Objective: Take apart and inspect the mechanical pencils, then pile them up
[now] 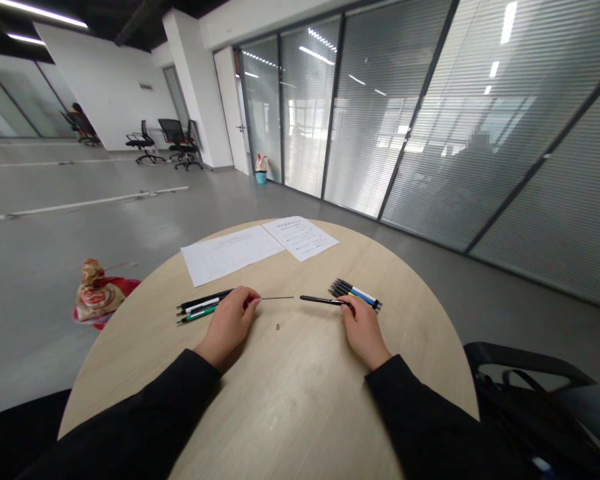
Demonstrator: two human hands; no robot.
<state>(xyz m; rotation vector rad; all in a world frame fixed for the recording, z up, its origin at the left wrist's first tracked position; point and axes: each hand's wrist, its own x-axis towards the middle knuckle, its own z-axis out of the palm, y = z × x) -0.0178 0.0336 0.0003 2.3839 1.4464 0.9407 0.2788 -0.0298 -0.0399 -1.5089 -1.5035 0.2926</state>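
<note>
Between thumb and fingers, my left hand (233,327) pinches a thin dark pen refill (277,297), which points right. My right hand (364,330) is closed on the rear part of a black pen (320,300), its front end pointing left. A small gap separates the refill's tip from the pen's end. Beside my left hand lie several pens (195,314), black, white and green, partly covered by it. Just beyond my right hand is a bundle of pens (355,291) in black, white, blue and yellow. A tiny dark piece (278,327) sits on the wood between my hands.
The round wooden table (280,413) carries two paper sheets, a wide one (233,253) and a printed one (301,237), at its far side. A chair (525,367) stands at right. On the floor at left is a red and beige cloth bundle (103,293).
</note>
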